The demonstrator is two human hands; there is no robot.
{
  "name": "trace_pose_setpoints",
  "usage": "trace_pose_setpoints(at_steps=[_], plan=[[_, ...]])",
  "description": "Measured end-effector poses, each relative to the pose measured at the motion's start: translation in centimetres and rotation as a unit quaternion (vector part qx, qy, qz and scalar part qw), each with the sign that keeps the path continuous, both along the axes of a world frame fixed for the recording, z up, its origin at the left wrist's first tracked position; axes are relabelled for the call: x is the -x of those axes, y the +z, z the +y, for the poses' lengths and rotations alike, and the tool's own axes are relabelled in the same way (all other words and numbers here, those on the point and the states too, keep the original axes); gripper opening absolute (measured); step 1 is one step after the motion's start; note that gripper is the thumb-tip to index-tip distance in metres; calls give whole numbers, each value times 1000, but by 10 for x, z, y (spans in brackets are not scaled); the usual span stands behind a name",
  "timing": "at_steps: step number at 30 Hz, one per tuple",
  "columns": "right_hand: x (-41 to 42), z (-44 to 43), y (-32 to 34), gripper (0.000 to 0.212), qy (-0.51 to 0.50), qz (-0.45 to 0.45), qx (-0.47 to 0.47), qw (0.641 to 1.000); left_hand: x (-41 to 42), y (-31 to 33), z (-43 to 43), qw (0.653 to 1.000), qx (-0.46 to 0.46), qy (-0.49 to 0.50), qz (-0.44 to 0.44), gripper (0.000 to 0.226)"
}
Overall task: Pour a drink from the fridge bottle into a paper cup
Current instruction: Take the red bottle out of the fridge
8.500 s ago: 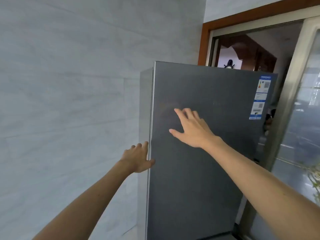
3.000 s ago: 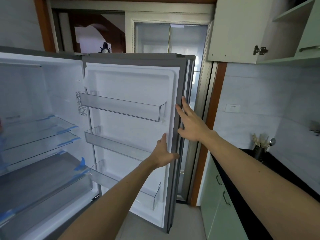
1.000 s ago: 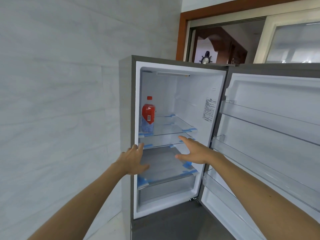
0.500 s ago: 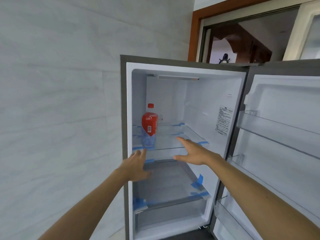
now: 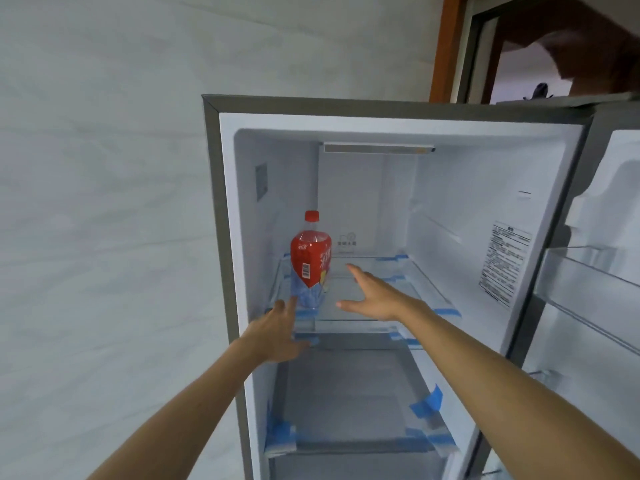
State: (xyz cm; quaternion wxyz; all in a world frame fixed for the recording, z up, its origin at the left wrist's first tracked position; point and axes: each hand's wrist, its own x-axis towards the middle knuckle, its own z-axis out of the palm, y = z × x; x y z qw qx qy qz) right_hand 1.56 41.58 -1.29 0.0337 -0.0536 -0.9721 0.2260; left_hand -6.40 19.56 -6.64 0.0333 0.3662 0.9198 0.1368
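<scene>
The left hand [image 5: 280,332] and right hand [image 5: 375,296] had pushed deeper into the open grey, white-lined fridge [image 5: 450,202], both outstretched, holding nothing. On its upper clear glass shelf [image 5: 353,320] the red-capped, red-labelled plastic bottle [image 5: 310,261] stood upright, near their fingertips.

Pale grey marbled wall [image 5: 104,168] fills left side. Brown wooden door frame [image 5: 445,46] top right; dim doorway [image 5: 519,74] beyond it. Soft, even light.

Soft, even daylight; the white fridge interior [image 5: 450,202] glows bright, straight lines bow toward the edges, and detail is slightly soft.
</scene>
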Motion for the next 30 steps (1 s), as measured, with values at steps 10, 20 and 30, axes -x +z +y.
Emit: trace_pose_setpoints(at_steps=[10, 20, 30], plan=[[77, 28, 21, 101, 34, 42, 80, 995, 30, -8, 23, 999, -32, 29, -12, 97], [128, 35, 27, 99, 134, 57, 192, 971, 44, -20, 30, 997, -35, 73, 14, 92], [137, 33, 22, 94, 127, 44, 275, 952, 46, -19, 34, 995, -56, 77, -8, 87]])
